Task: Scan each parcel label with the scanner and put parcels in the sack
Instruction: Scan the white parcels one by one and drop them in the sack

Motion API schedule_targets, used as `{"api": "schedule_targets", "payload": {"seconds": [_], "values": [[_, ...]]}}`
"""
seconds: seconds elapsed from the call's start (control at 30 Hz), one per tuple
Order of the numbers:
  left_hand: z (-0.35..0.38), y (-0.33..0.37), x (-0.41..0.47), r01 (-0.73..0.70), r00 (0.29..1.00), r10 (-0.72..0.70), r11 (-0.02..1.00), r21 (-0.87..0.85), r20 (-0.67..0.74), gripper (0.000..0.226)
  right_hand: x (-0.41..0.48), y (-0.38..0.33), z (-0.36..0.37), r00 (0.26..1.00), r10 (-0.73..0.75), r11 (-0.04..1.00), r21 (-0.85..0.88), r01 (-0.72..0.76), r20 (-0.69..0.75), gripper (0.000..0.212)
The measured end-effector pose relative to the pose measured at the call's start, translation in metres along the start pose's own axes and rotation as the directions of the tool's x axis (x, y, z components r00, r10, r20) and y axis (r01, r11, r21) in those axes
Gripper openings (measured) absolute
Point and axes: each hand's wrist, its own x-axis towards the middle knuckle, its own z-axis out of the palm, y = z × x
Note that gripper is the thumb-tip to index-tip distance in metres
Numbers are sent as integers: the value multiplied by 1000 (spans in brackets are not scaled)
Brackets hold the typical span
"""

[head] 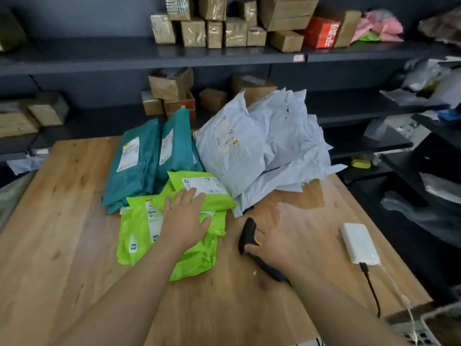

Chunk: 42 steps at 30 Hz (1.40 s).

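SORTING ROOM: A person's left hand [185, 218] lies flat, fingers straight and slightly spread, on the topmost of a heap of lime-green parcels [199, 255] at the middle of a wooden tabletop [62, 221]. The fingertips touch the edge of its white label [207, 185]. The right hand [279, 242], fingers spread and closed on nothing, hovers over a black-and-yellow scanner [248, 233] lying on the wood just right of the heap; whether the palm touches the handle cannot be told. Teal parcels [139, 166] and a slumped pile of pale grey parcels [249, 156] wait behind them. A white power bank [359, 243] with a black cable [371, 288] sits by the right edge, and cardboard boxes [214, 28] fill the dark shelves [99, 56] beyond. No sack can be made out with certainty. The risks from here appear plain. The slick green mailers overlap loosely, so lifting one with a flat hand could drag its neighbours or slide them off the heap. Fingers left across the label would block the scan. A hurried grab at the scanner could knock it toward the cable.
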Motion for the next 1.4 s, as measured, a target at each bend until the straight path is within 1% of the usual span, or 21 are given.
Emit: {"api": "schedule_targets", "payload": {"seconds": [0.03,0.07,0.13,0.2,0.3,0.33,0.4,0.47,0.5,0.57,0.6,0.63,0.67,0.77,0.9,1.0,1.07,1.13,1.2,1.3,1.4], "values": [[5,4,3,26,999,-27,1000,6,28,67,4,5,5,1000,16,999,43,-16,6,56],[9,7,8,43,999,-44,999,16,28,68,8,10,8,999,28,996,83,-26,-20,57],[19,11,13,68,997,-70,997,37,33,69,14,17,15,999,20,998,64,-17,-34,59],[24,13,14,77,997,-78,996,43,25,70,17,20,21,999,-17,998,57,19,-30,56],[30,14,17,110,994,-111,992,64,9,69,25,25,25,997,-82,996,45,82,0,41],[31,15,19,118,993,-119,990,73,11,68,28,28,24,995,-102,993,58,101,7,35],[29,18,24,133,991,-132,989,64,-19,64,31,33,14,992,-123,986,114,122,-1,28],[23,21,33,154,985,-152,988,15,-82,59,35,36,-6,991,-128,977,167,130,-24,17],[18,21,40,164,981,-164,986,-13,-101,57,37,35,-18,989,-138,969,201,147,-56,18],[9,21,56,182,977,-188,981,-59,-104,54,42,31,-46,977,-143,952,246,180,-160,29],[5,22,65,182,976,-190,980,-79,-105,52,44,27,-61,972,-136,946,265,185,-194,27],[0,24,74,178,977,-189,979,-103,-103,51,49,23,-76,969,-126,937,295,187,-214,21],[-5,26,84,174,977,-188,975,-136,-100,50,53,18,-91,967,-112,927,326,185,-230,15],[-17,30,114,184,976,-208,948,-259,-67,47,74,0,-131,940,-120,900,364,239,-320,21],[-24,26,153,235,968,-248,874,-425,25,54,105,-35,-172,922,-114,894,367,257,-369,21],[-21,22,182,300,952,-281,798,-522,119,59,135,-53,-183,906,-115,906,331,264,-408,22],[-17,21,201,373,927,-316,719,-587,202,67,154,-61,-184,902,-99,912,324,251,-421,28],[-11,20,218,461,886,-362,612,-643,291,65,170,-64,-182,920,-60,927,321,196,-388,37],[-4,18,232,524,849,-377,514,-680,369,59,182,-63,-177,934,-18,933,329,144,-358,42],[10,10,246,575,813,-374,398,-714,446,65,194,-59,-169,935,24,923,367,115,-354,44],[19,3,256,607,774,-369,202,-769,514,69,199,-56,-167,926,39,923,368,110,-374,43]]}}
